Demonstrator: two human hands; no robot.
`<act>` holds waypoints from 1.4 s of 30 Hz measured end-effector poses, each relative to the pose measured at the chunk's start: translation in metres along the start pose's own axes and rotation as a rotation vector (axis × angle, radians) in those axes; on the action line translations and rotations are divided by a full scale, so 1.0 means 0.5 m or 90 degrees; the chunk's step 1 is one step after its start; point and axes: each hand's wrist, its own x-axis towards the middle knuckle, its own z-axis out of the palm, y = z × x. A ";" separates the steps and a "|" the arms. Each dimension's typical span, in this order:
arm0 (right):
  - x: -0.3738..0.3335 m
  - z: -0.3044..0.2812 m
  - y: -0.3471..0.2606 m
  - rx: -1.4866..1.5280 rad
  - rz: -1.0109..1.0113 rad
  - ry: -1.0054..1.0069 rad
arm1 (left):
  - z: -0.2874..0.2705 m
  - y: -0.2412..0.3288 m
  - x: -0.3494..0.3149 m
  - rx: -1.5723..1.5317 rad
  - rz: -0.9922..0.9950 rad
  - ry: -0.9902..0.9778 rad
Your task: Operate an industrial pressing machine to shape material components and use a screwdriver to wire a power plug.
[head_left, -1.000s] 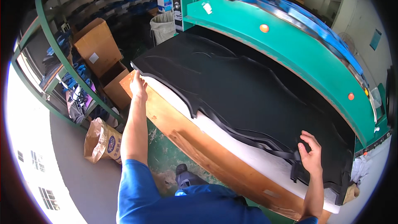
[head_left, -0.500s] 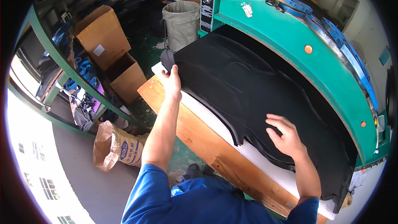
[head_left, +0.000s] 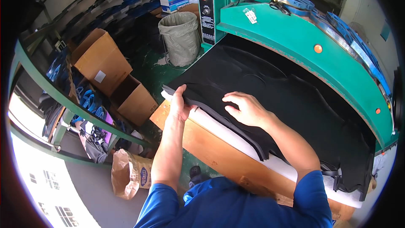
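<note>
Black sheet material [head_left: 270, 105] lies in layers over a white pad [head_left: 242, 137], with curved cut outlines across its surface. My left hand [head_left: 179, 104] grips the sheet's near left corner, thumb on top; the fingers beneath are hidden. Over the sheet's near left part is my right hand [head_left: 247, 109], its fingers loosely bent and apart, holding nothing. I cannot tell whether its fingertips touch the sheet. A loose black offcut [head_left: 331, 169] hangs at the near right edge.
A wooden board [head_left: 206, 141] runs along the pad's near side. The green press [head_left: 270, 25] arches over the far side. Cardboard boxes [head_left: 103, 61], a lined grey bin [head_left: 181, 38], a paper sack [head_left: 126, 175] and a green rack [head_left: 71, 105] stand to the left.
My right hand has moved left across the sheet. My left hand has come lower at the corner, and the dark flap it held up now lies flatter. The view has shifted.
</note>
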 end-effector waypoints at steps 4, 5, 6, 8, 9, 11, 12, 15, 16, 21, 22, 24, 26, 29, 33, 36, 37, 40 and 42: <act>0.102 0.090 0.014 0.021 0.096 0.041 | -0.004 0.021 0.006 0.009 -0.050 -0.015; 0.121 0.112 0.012 0.014 0.107 0.040 | -0.009 0.021 0.015 -0.018 -0.055 -0.074; 0.138 0.134 0.009 0.026 0.163 0.054 | -0.015 0.017 0.028 -0.051 -0.051 -0.101; 0.164 0.161 -0.002 0.012 0.217 0.096 | -0.023 0.015 0.039 -0.127 -0.050 -0.157; 0.170 0.169 -0.009 0.004 0.225 0.097 | -0.025 0.012 0.039 -0.170 -0.058 -0.186; 0.185 0.168 -0.025 0.008 0.304 0.096 | -0.028 0.002 0.043 -0.197 -0.079 -0.199; 0.193 0.160 -0.033 -0.027 0.317 0.075 | -0.025 -0.001 0.043 -0.217 -0.064 -0.189; 0.207 0.152 -0.042 -0.110 0.349 0.048 | -0.032 -0.004 0.056 -0.236 -0.052 -0.189; 0.216 0.149 -0.043 -0.115 0.352 0.044 | -0.030 0.003 0.057 -0.259 -0.074 -0.204; 0.243 0.140 -0.022 -0.123 0.444 -0.013 | -0.036 0.010 0.076 -0.315 -0.131 -0.278; 0.243 0.135 -0.012 -0.046 0.429 0.010 | -0.038 0.007 0.077 -0.317 -0.136 -0.296; 0.247 0.130 -0.003 -0.002 0.473 0.016 | -0.038 0.002 0.077 -0.316 -0.129 -0.306; 0.258 0.131 0.002 -0.023 0.475 0.016 | -0.029 0.004 0.077 -0.300 -0.113 -0.262; 0.267 0.137 0.025 0.001 0.510 0.043 | -0.031 -0.007 0.081 -0.262 -0.080 -0.211; 0.261 0.123 0.060 0.032 0.529 0.079 | -0.008 -0.019 0.068 -0.165 -0.062 -0.197; 0.246 0.123 0.079 0.095 0.546 0.076 | 0.015 -0.013 0.053 -0.088 0.026 -0.136; 0.234 0.128 0.079 0.105 0.528 0.127 | -0.006 -0.009 0.062 -0.095 0.011 -0.179; 0.169 0.099 0.124 0.208 0.453 0.358 | -0.033 -0.031 0.070 -0.089 0.058 -0.052; 0.117 0.050 0.155 0.321 0.375 0.503 | -0.054 -0.037 0.075 -0.058 0.052 -0.052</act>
